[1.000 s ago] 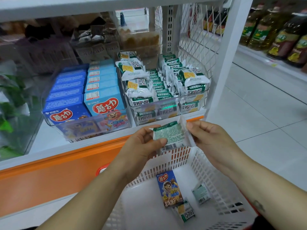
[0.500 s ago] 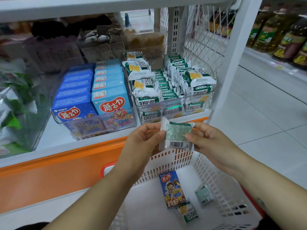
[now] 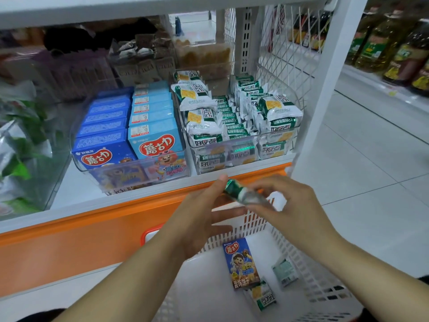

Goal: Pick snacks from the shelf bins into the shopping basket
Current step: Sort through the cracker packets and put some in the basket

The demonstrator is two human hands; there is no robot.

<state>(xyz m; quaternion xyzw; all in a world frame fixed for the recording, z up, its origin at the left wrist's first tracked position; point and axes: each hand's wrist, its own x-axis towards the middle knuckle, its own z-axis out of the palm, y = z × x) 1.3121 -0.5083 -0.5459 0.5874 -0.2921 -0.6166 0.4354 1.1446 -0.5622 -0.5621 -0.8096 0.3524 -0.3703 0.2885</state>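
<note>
A green-and-white snack packet (image 3: 243,194) sits in the air between both hands, just above the far rim of the white shopping basket (image 3: 301,259) and in front of the orange shelf edge (image 3: 92,219). The right hand (image 3: 290,205) has its grip closed on the packet, fingers pinching its right end. The left hand (image 3: 199,212) touches the packet's left end with the thumb tip only; its fingers are spread and loose, so that grip looks open.

The step in hand appears to be the drop: the packet is out of the clear bin of cracker packets (image 3: 241,126) and poised over the basket. The next move likely calls for lowering it past the rim and releasing over a bare patch of the basket floor, away from the blue cartoon box (image 3: 241,261), the small pale-green packet (image 3: 284,271) and the cracker packet (image 3: 263,295) already lying there.

The held packet is motion-blurred, so its print cannot be read and its exact tilt is hard to judge. The right fingertips are smeared too. The basket's near side is cut off by the frame, and the clear bin of blue boxes (image 3: 130,135) hides its lower row behind a glare-streaked front lip
</note>
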